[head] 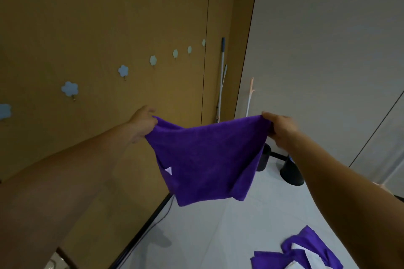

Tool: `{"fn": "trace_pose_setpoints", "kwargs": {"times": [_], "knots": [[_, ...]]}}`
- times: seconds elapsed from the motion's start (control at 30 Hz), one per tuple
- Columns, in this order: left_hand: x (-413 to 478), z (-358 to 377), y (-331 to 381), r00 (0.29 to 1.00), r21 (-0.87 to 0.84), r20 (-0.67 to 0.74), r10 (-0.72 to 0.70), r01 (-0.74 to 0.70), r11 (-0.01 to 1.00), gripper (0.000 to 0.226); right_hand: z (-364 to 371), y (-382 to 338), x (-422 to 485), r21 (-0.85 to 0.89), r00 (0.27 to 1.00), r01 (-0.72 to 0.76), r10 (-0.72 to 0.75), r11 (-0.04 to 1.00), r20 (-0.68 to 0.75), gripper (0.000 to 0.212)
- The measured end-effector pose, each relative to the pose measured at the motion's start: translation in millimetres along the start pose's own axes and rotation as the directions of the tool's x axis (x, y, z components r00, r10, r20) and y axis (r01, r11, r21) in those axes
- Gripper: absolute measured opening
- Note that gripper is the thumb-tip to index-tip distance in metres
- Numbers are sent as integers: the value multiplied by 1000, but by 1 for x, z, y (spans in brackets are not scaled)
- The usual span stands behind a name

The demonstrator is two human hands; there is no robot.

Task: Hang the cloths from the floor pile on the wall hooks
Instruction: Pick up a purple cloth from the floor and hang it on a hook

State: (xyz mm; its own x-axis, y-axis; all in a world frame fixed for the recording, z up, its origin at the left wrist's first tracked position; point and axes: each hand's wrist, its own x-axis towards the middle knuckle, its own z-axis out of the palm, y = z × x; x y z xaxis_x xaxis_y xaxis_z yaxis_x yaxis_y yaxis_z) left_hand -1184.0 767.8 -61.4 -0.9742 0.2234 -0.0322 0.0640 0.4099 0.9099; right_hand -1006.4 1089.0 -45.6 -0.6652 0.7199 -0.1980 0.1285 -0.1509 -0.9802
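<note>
A purple cloth (207, 159) hangs spread in the air between my hands, its top edge stretched. My left hand (142, 124) pinches its left top corner and my right hand (281, 128) pinches its right top corner. A white label shows on the cloth's lower left. On the brown wall to the left runs a rising row of pale blue flower-shaped hooks (123, 71), all bare. The nearest ones (70, 89) sit above and left of my left hand. A pile of purple cloths (299, 253) lies on the white floor at the lower right.
A mop handle (222, 76) leans in the corner where the brown wall meets the white wall. Two black cylindrical containers (291, 172) stand on the floor behind the cloth. A black cable runs along the skirting at the foot of the brown wall.
</note>
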Motion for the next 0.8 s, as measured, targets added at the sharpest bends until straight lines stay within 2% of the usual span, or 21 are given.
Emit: {"fn": "trace_pose_setpoints", "kwargs": {"times": [0.13,0.3,0.37,0.43,0.5,0.6,0.73,0.8], "knots": [[0,-16,-7,996,-128,80,-33,43,991,59,15,3,3,57,998,15,-12,998,-61,25],[12,-31,-9,993,-205,93,-78,96,974,47,25,6,9,150,998,63,-58,987,-40,43],[14,-32,-6,979,-177,169,-117,147,973,25,24,5,10,196,997,70,-72,978,5,48],[15,-32,-1,957,-133,244,-159,195,972,8,24,5,11,187,995,71,-82,980,54,42],[17,-33,4,936,-92,284,-210,244,965,14,25,4,15,172,993,67,-82,983,86,34],[15,-34,10,922,-4,266,-283,294,956,28,25,3,22,168,989,53,-75,984,130,27],[10,-31,17,930,94,172,-324,312,945,23,23,1,35,207,986,37,-70,978,155,34],[6,-28,22,925,146,173,-339,316,937,21,22,1,39,216,980,-3,-40,976,193,39]]}}
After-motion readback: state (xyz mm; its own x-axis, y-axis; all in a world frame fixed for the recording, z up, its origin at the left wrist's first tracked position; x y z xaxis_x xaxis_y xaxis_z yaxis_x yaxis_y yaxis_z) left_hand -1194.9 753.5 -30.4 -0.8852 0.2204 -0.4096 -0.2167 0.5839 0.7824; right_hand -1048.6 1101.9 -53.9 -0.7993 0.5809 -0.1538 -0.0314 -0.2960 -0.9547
